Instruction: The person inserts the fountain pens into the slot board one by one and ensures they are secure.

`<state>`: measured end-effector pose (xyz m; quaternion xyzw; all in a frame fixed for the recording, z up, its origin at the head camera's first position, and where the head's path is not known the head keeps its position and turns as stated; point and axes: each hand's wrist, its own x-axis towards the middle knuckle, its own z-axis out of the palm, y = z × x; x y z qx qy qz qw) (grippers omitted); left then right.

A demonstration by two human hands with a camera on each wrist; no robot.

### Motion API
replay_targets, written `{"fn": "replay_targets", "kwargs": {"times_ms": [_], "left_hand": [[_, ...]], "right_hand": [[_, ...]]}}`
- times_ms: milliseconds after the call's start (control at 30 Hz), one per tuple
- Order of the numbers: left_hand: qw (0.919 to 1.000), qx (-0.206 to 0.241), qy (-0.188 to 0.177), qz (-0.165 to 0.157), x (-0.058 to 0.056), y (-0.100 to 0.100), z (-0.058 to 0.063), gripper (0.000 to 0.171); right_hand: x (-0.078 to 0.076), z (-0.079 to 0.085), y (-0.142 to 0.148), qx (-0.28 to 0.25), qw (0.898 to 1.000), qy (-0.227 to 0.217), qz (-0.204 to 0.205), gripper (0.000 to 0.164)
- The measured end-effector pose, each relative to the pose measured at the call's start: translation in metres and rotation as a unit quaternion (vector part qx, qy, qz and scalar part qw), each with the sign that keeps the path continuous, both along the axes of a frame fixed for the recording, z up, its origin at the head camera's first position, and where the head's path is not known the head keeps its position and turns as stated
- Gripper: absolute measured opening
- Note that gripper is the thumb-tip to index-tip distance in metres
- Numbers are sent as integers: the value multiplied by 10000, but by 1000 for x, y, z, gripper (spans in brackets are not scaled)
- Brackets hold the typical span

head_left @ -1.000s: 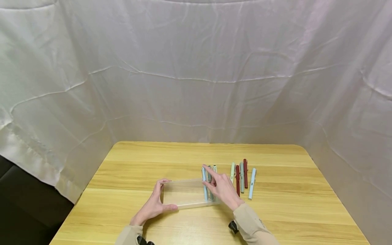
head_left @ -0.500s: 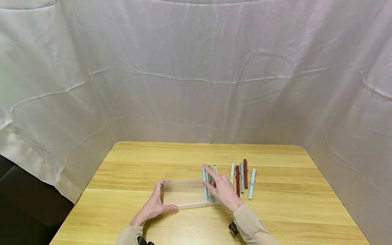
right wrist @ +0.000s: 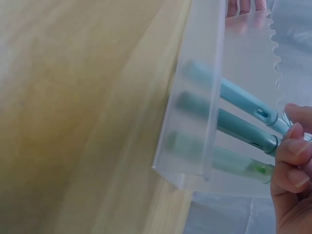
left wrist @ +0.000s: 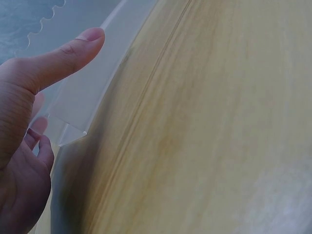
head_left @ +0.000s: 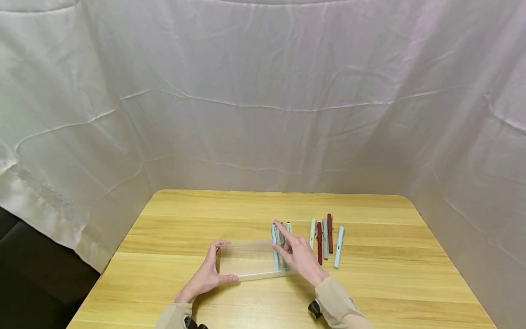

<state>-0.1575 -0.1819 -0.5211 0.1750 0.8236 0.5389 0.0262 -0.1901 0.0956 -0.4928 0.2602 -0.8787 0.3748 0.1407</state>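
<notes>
A clear tray with a notched edge (head_left: 246,258) stands on the table. My left hand (head_left: 207,272) grips its left end, the thumb (left wrist: 73,56) along the near wall and fingers behind. Three pens lie side by side at the tray's right end: a light blue pen (right wrist: 246,102), a teal pen (right wrist: 243,129) and a pale green pen (right wrist: 239,163). My right hand (head_left: 302,258) is over them, index finger straight at the light blue pen's far end. Its thumb touches nearer along that pen, while the other fingers bend over the neighbouring pens and partly hide them.
Right of the tray lie more pens: a pale green pen (head_left: 312,230), a dark red pen (head_left: 319,242), a grey-green pen (head_left: 325,240), another dark red pen (head_left: 330,233) and a light blue pen (head_left: 339,246). Grey curtains (head_left: 263,137) surround the wooden table (head_left: 390,274).
The right index finger and the light blue pen's far end have shifted very slightly to the right. The left hand and tray keep their place.
</notes>
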Motion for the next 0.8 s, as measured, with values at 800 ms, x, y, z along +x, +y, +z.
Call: {"fn": "replay_targets", "kwargs": {"times_ms": [800], "left_hand": [[9999,-91,6,70,-10,-6,-26,98]], "right_hand": [[10,-3,21,-1290,9885,-746,-255,65]]}}
